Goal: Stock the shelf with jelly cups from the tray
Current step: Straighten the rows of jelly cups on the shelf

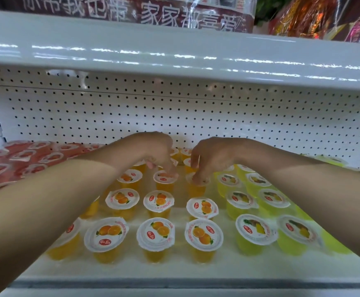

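A white shelf with a dotted back wall sits under a top shelf. Red cups stand on the left, orange cups in the middle and yellow cups on the right.

Both hands reach to the back. The left hand has bent fingers on the lid of one cup. The right hand has bent fingers on the cup beside it. I cannot tell if they grip or just touch.

It looks like two cups are being set in their rows. Next, let go gently, keep the rows straight, then fetch more from the tray, which is not in view.
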{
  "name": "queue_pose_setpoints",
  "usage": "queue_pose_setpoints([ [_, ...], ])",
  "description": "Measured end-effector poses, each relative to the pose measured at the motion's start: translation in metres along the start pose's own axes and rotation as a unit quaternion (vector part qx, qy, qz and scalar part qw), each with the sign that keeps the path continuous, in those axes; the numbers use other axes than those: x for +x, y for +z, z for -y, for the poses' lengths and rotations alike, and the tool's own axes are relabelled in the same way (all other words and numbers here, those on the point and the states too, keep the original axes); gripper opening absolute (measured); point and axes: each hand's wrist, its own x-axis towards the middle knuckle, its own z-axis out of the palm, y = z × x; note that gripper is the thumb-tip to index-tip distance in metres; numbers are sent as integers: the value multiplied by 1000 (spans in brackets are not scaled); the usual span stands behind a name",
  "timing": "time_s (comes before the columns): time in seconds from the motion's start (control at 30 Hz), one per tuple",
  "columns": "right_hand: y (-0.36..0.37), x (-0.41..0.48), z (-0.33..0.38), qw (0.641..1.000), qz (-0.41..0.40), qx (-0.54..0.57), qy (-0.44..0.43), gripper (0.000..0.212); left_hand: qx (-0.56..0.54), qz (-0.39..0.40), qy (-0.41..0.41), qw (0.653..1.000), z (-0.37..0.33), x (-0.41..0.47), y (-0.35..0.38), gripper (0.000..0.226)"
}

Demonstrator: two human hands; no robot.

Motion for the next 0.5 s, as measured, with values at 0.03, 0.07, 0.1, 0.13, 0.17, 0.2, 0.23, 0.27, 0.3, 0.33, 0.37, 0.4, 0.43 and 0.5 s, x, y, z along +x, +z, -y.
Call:
queue_pose_setpoints([
  [0.03, -3, 1, -2, 1000, -23, 14, 5, 56, -12, -17, -9, 1000, 4, 1, -5, 46],
  [0.07, -6, 3, -5, 998, -48, 27, 11, 53, -24, -33, -21, 999, 8, 4, -9, 48],
  [0.1, -8, 7, -8, 997, -69, 36, 20, 52, -35, -45, -33, 998, 11, 8, -11, 48],
  [0.13, -8, 11, -10, 995, -83, 42, 29, 50, -45, -48, -43, 997, 13, 13, -11, 48],
  [0.17, -6, 16, -12, 994, -91, 44, 40, 49, -53, -43, -50, 996, 14, 17, -9, 46],
  [0.2, -3, 21, -13, 994, -92, 41, 46, 48, -63, -33, -57, 996, 15, 23, -6, 45],
  [0.23, 1, 26, -14, 994, -88, 37, 50, 47, -76, -21, -63, 995, 15, 27, -2, 44],
  [0.27, 5, 31, -15, 995, -84, 33, 52, 46, -83, -11, -68, 994, 16, 32, 3, 46],
  [0.3, 8, 35, -15, 995, -81, 29, 56, 44, -88, -7, -72, 993, 16, 35, 7, 50],
  [0.33, 10, 39, -16, 995, -80, 27, 59, 42, -92, -7, -73, 993, 15, 38, 10, 52],
  [0.37, 12, 42, -16, 995, -79, 28, 61, 40, -96, -10, -71, 993, 14, 40, 13, 51],
  [0.4, 13, 44, -16, 995, -78, 29, 63, 39, -101, -10, -70, 992, 14, 42, 15, 51],
  [0.43, 14, 45, -16, 994, -77, 30, 66, 39, -107, -10, -69, 992, 14, 44, 16, 53],
  [0.5, 14, 46, -16, 994, -76, 35, 70, 39, -101, -11, -68, 992, 15, 47, 17, 55],
])
